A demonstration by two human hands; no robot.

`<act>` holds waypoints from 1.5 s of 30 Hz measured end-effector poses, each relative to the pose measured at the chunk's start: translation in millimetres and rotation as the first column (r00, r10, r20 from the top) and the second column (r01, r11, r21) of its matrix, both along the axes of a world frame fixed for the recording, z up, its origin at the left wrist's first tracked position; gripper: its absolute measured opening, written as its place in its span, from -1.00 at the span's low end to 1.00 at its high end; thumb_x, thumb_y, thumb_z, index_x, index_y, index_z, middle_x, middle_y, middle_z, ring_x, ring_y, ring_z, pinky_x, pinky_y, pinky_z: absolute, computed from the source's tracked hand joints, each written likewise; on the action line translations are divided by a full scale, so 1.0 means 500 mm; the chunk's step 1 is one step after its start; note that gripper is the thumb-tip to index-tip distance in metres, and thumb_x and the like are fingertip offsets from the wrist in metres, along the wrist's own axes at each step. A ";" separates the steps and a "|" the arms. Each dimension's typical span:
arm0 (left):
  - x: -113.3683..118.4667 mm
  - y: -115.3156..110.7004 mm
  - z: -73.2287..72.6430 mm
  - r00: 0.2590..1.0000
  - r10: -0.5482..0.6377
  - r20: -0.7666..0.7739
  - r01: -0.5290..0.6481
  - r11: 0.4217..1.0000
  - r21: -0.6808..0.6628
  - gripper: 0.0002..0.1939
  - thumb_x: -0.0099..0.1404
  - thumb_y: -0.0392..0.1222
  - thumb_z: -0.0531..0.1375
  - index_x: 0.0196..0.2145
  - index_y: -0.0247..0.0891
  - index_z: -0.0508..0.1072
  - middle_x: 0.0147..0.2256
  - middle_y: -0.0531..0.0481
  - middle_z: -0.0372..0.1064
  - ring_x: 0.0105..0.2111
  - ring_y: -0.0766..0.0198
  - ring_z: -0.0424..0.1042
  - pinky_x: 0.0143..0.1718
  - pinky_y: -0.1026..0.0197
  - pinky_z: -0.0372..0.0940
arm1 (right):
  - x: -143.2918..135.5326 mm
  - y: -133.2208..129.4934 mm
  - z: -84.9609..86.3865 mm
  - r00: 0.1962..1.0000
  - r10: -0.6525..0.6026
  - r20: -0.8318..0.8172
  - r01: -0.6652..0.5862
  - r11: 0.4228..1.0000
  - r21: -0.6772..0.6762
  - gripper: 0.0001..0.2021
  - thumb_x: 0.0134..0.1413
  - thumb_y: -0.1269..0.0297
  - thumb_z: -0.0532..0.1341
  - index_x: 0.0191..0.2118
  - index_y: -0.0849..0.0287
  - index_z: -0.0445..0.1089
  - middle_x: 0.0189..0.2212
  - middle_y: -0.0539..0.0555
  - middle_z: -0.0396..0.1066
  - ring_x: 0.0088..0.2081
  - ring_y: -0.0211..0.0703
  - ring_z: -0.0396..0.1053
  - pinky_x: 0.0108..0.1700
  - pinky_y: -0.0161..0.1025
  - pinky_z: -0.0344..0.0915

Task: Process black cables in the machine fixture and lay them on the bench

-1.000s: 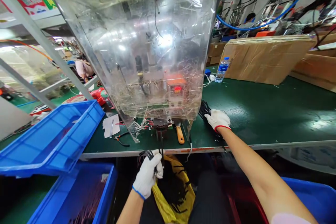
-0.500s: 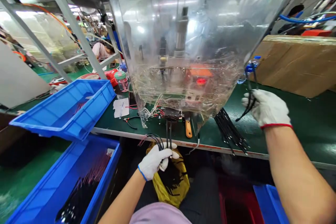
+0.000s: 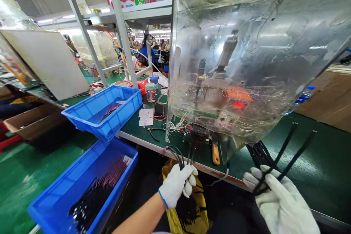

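My left hand [image 3: 179,182], in a white glove with a blue cuff edge, is closed on black cables [image 3: 177,153] just in front of the table's edge. Two of the cables run up to a dark fixture [image 3: 200,133] under the clear shield. At the lower right, my gloved right hand [image 3: 276,193] grips black strips [image 3: 297,153] whose far ends point up and right. Behind that hand a bundle of black strips [image 3: 259,153] lies on the green table. Below my left hand is a yellow bag [image 3: 203,208] with black pieces inside.
A clear shield [image 3: 255,51] wrapped in film covers a machine. At the left are an upper blue bin [image 3: 109,126] and a lower blue bin [image 3: 63,182] holding cables. An orange-handled tool [image 3: 215,154], pliers [image 3: 155,135], a phone [image 3: 159,110] and a jar [image 3: 150,92] rest on the table.
The view has swung left. My right hand has come down and nearer with its black strips, which now point up and away. My left hand keeps its grip by the fixture.
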State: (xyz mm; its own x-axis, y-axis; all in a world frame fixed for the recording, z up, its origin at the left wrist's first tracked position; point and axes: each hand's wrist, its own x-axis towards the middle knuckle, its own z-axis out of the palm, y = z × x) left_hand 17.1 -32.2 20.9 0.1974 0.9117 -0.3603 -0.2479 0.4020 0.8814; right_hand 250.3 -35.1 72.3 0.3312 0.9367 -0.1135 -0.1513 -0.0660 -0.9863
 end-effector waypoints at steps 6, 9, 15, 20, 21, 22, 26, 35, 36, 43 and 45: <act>-0.076 -0.100 -0.046 0.978 -0.199 -0.069 0.195 0.979 -0.050 -0.60 0.23 0.13 0.11 -0.26 -0.30 0.41 -0.53 0.06 0.35 -0.73 0.48 0.14 -0.74 0.39 0.03 | -0.148 -0.052 0.049 0.970 -0.098 -0.224 0.126 0.986 0.113 -0.55 -0.30 0.05 0.45 -0.18 -0.05 0.44 -0.39 -0.03 0.53 -0.38 -0.13 0.51 -0.22 -0.17 0.52; -0.137 -0.153 -0.130 0.927 -0.318 -0.197 0.296 0.946 -0.135 -0.66 0.21 0.08 0.15 -0.35 -0.30 0.46 -0.57 0.08 0.32 -0.68 0.45 0.13 -0.65 0.36 0.02 | -0.195 -0.043 0.022 0.948 -0.005 -0.317 0.036 0.995 0.092 -0.48 -0.34 0.06 0.49 -0.17 0.09 0.44 -0.38 0.02 0.54 -0.39 -0.16 0.51 -0.27 -0.27 0.48; -0.161 -0.183 -0.260 0.970 -0.240 -0.029 0.230 0.955 -0.186 -0.57 0.06 0.16 0.29 -0.54 -0.33 0.44 -0.59 0.03 0.27 -0.58 0.38 0.18 -0.47 0.28 0.10 | -0.256 -0.004 -0.128 0.886 0.088 -0.454 -0.141 0.987 -0.083 -0.37 -0.41 0.08 0.52 -0.12 0.17 0.41 -0.37 0.07 0.55 -0.45 -0.15 0.49 -0.38 -0.26 0.46; -0.099 -0.150 -0.242 0.857 0.194 0.477 0.048 0.892 -0.450 -0.69 0.11 0.00 0.30 -0.39 -0.32 0.39 -0.41 -0.05 0.37 -0.53 0.37 0.31 -0.39 0.24 0.24 | -0.274 -0.009 -0.213 0.843 0.066 -0.535 -0.219 0.949 -0.228 -0.31 -0.48 0.14 0.54 -0.10 0.20 0.37 -0.40 0.10 0.55 -0.46 -0.14 0.50 -0.43 -0.28 0.44; -0.091 -0.143 -0.229 0.852 0.206 0.481 0.034 0.896 -0.444 -0.73 0.13 -0.05 0.29 -0.36 -0.32 0.40 -0.37 -0.08 0.39 -0.48 0.32 0.36 -0.33 0.20 0.28 | -0.275 -0.010 -0.215 0.839 0.065 -0.540 -0.221 0.948 -0.230 -0.32 -0.47 0.15 0.54 -0.10 0.19 0.36 -0.39 0.10 0.55 -0.46 -0.15 0.50 -0.44 -0.29 0.44; -0.085 -0.137 -0.215 0.863 0.197 0.465 0.026 0.902 -0.431 -0.75 0.15 -0.07 0.28 -0.34 -0.33 0.41 -0.33 -0.10 0.40 -0.42 0.26 0.41 -0.28 0.15 0.31 | -0.275 -0.008 -0.213 0.836 0.071 -0.544 -0.224 0.949 -0.220 -0.33 -0.44 0.15 0.53 -0.10 0.19 0.36 -0.39 0.10 0.55 -0.46 -0.15 0.50 -0.45 -0.29 0.44; -0.076 -0.128 -0.158 0.861 0.126 0.492 0.083 0.921 -0.381 -0.77 0.19 -0.11 0.27 -0.29 -0.35 0.44 -0.23 -0.19 0.44 -0.25 0.08 0.47 -0.18 -0.01 0.36 | -0.275 0.031 -0.178 0.818 0.127 -0.561 -0.241 0.961 -0.133 -0.45 -0.30 0.20 0.49 -0.12 0.21 0.37 -0.39 0.12 0.55 -0.46 -0.13 0.50 -0.45 -0.27 0.44; -0.041 -0.105 -0.052 0.808 0.352 0.472 -0.080 0.859 -0.505 -0.77 0.24 -0.21 0.24 -0.19 -0.43 0.46 -0.15 -0.30 0.48 -0.21 0.02 0.54 -0.10 0.05 0.42 | -0.256 0.125 -0.114 0.809 0.178 -0.560 -0.303 0.943 -0.138 -0.85 0.06 0.33 0.27 -0.22 0.23 0.40 -0.43 0.14 0.52 -0.47 -0.12 0.50 -0.45 -0.24 0.45; -0.037 -0.101 -0.045 0.799 0.376 0.470 -0.098 0.852 -0.515 -0.77 0.25 -0.23 0.23 -0.18 -0.44 0.45 -0.16 -0.29 0.49 -0.21 0.03 0.54 -0.09 0.05 0.42 | -0.253 0.122 -0.116 0.802 0.215 -0.557 -0.356 0.921 -0.158 -0.86 0.10 0.27 0.25 -0.27 0.25 0.41 -0.43 0.15 0.52 -0.48 -0.12 0.49 -0.45 -0.23 0.45; -0.036 -0.089 -0.031 0.793 0.385 0.473 -0.108 0.852 -0.513 -0.80 0.26 -0.27 0.22 -0.19 -0.46 0.45 -0.20 -0.29 0.51 -0.28 0.04 0.56 -0.15 0.07 0.46 | -0.240 0.118 -0.120 0.780 0.308 -0.545 -0.483 0.850 -0.209 -0.59 0.22 0.22 0.11 -0.61 0.32 0.39 -0.35 0.29 0.53 -0.47 -0.15 0.49 -0.36 -0.23 0.48; -0.040 -0.089 -0.039 0.794 0.401 0.457 -0.128 0.845 -0.519 -0.82 0.26 -0.27 0.22 -0.21 -0.45 0.46 -0.19 -0.29 0.51 -0.29 0.05 0.56 -0.16 0.07 0.47 | -0.241 0.136 -0.114 0.782 0.294 -0.549 -0.463 0.864 -0.197 -0.58 0.22 0.24 0.11 -0.62 0.32 0.38 -0.37 0.28 0.53 -0.49 -0.17 0.49 -0.37 -0.25 0.48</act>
State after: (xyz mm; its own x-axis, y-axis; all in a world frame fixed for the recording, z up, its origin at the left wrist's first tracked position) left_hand -2.7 -76.5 1.6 0.2543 0.7223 -0.6431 -0.7724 0.5519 0.3144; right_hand 129.9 33.2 15.4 -0.2221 0.8605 -0.4585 -0.4988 -0.5043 -0.7049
